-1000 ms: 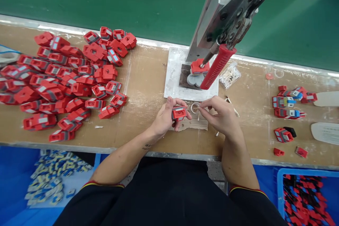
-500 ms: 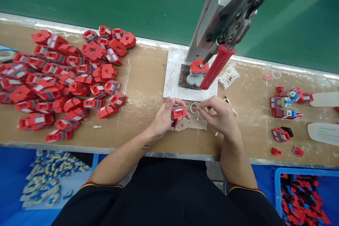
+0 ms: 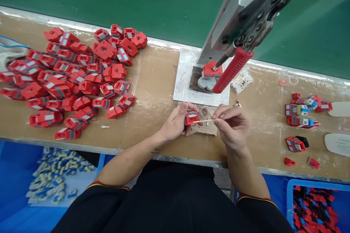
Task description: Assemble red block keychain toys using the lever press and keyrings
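Note:
My left hand (image 3: 176,123) grips a small red toy part (image 3: 191,118) with a grey face, held just above the brown bench (image 3: 153,87). My right hand (image 3: 232,125) pinches a thin wooden stick (image 3: 202,121) whose tip touches the red part. A small clear dish (image 3: 205,111) sits on a scrap of card just behind the hands. Behind that stands a hand press with a red handle (image 3: 232,70) and a red part (image 3: 211,69) seated on its white base plate (image 3: 186,83).
A big heap of red parts (image 3: 73,76) covers the bench's left side. Several assembled red-and-blue toys (image 3: 302,111) lie at the right. A bag of sticks (image 3: 242,80) rests by the press. Blue bins (image 3: 314,204) sit below the bench edge.
My right hand has moved from the clear dish toward the red part, bringing the stick's tip onto it. The camera view has shifted slightly.

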The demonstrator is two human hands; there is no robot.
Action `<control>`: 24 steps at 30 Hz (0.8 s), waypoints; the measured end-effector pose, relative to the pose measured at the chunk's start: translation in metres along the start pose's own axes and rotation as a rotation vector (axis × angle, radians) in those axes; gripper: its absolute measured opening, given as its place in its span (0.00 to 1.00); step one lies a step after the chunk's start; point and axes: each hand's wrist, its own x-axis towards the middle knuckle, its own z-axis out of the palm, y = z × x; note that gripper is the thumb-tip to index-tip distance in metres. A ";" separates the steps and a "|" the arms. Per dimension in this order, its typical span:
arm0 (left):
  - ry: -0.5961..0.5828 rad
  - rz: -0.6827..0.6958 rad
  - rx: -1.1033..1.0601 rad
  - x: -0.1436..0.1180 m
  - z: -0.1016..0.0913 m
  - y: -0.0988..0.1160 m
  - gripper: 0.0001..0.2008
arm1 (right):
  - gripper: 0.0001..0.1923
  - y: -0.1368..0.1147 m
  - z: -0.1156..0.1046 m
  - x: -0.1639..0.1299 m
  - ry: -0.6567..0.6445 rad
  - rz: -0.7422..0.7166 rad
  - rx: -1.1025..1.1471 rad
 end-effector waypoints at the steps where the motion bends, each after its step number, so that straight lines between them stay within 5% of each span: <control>1: 0.000 -0.001 0.002 0.000 0.000 0.000 0.39 | 0.09 0.000 0.002 -0.001 -0.009 0.013 0.009; 24: -0.002 0.005 0.048 0.000 -0.001 0.001 0.41 | 0.10 -0.003 0.006 0.002 -0.063 0.035 -0.046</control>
